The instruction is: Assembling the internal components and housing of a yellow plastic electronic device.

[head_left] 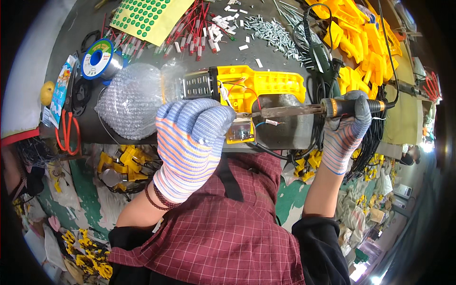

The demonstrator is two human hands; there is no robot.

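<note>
My right hand (350,128), in a striped knit glove, is wrapped round the black handle of a soldering iron (289,111). The iron points left, and its tip end reaches the fingers of my left hand (192,142). That gloved hand is closed in front of an opened yellow power tool housing (270,83); what its fingers pinch is hidden. Thin red and white wires show inside the housing, and a small clear-sided switch block (241,130) sits at its lower edge. Bubble wrap (130,99) covers the tool's left end, beyond a black vented section (197,84).
A solder spool (97,59) and orange-handled scissors (70,133) lie at the left. Behind are a sheet of green stickers (142,19), red wired parts (194,35) and loose screws (273,33). Yellow housings (365,42) pile up at the right, beside black cables (365,152).
</note>
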